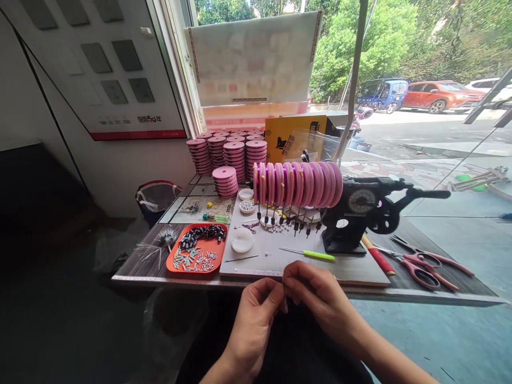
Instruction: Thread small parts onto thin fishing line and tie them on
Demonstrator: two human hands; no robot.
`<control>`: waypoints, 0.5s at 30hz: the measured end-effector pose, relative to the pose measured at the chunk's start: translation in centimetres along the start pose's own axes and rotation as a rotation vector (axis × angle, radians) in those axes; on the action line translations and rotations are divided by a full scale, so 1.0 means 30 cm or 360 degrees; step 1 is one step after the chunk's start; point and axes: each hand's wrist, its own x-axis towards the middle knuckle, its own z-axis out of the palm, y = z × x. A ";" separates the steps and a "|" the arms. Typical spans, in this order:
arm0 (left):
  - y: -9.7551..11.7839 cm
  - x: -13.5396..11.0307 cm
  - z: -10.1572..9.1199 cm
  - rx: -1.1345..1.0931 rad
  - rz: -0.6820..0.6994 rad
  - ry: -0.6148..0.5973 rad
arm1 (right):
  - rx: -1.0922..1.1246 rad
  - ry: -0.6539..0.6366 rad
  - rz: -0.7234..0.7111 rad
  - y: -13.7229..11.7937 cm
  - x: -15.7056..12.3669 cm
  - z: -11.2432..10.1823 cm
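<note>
Just off the table's front edge, my left hand [260, 314] and my right hand [316, 293] meet at the fingertips, both closed in a pinch. Whatever they hold is too fine to make out. Beyond them, a row of pink foam spools [298, 184] sits on a black hand-cranked winder [356, 208], with small black pieces hanging below. On the pale board [288, 266] in front lie a needle-like tool with a green handle [318, 255], a thin metal rod [241, 258] and a round white dish [242, 240].
An orange tray [170, 261] of small black, blue and silver parts stands at left beside a bundle of thin wires [166, 240]. Stacked pink spools [236, 154] and a yellow box [276, 141] fill the back. Scissors [420, 272] and pliers [436, 256] lie at right.
</note>
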 end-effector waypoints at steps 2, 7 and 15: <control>0.000 -0.001 0.000 0.0001 0.0003 0.0002 | 0.0023 -0.0006 0.0003 -0.001 0.002 0.003; -0.006 -0.007 0.000 0.0002 0.0013 0.0036 | -0.0007 -0.0034 0.0020 0.003 0.007 0.005; -0.021 -0.021 -0.006 -0.0180 -0.0034 0.0142 | 0.0145 0.0327 0.0151 0.035 -0.041 -0.007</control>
